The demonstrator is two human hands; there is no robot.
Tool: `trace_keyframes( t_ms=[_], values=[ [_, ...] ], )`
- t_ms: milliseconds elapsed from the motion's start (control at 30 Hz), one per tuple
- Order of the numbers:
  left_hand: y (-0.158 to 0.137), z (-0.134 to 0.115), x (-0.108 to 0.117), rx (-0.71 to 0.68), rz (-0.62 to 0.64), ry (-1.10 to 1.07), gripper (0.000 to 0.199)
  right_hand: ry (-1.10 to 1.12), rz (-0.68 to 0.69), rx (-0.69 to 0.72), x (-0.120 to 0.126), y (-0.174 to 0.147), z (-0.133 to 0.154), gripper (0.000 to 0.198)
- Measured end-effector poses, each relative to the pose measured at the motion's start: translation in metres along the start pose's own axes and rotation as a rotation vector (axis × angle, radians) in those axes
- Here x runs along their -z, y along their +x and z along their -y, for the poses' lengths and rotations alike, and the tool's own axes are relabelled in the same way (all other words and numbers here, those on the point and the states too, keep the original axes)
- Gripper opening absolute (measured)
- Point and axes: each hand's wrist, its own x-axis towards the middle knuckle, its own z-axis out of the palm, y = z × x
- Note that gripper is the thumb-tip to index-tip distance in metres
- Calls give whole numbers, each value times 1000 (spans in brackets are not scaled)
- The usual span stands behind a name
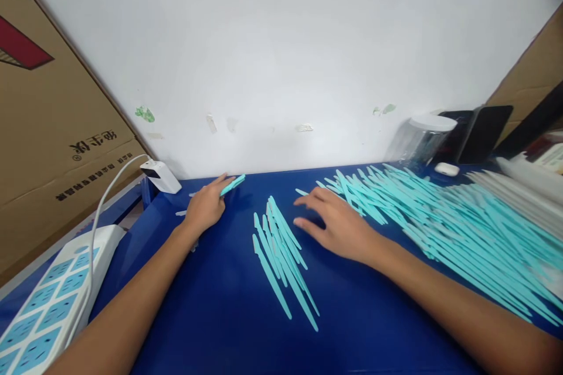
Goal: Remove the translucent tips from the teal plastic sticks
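Observation:
My left hand (206, 206) is closed around a few turquoise eyebrow razors (233, 184), whose ends stick out past the fingers toward the wall. Beneath and beside that hand, small translucent pieces (180, 212) lie on the blue tabletop, partly covered. My right hand (336, 224) hovers with thumb and fingers apart and nothing visible between them. Left of it, a small loose group of eyebrow razors (281, 258) lies fanned out on the table. A much larger heap of the same razors (457, 228) spreads behind and to the right of my right forearm.
A white power strip (61, 299) and a cabled white device (160, 176) are at left, beside a large cardboard box (57, 146). Along the white wall at right stand a lidded clear jar (417, 140) and dark phone-like slabs (484, 135), near a small white case (447, 169).

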Motion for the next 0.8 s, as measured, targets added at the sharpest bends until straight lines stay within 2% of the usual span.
trace_keyframes(
  t_ms=[67,167,333,533,700,800],
  values=[
    [1,0,-2,-7,78,58,70,89,110,122,-2,-2,9,42],
    [4,1,0,2,86,72,58,147,184,154,-2,-3,14,38],
    [4,-4,2,-129,33,-19,35,187,156,39,-3,-3,7,27],
    [5,-5,-3,-142,18,-29,34,111,184,-71,-1,0,3,4],
    [3,-4,-5,-120,54,26,29,105,235,-124,9,1,-4,13],
    [1,-5,-8,-94,62,20,37,127,211,-151,11,3,-10,12]
  ],
)
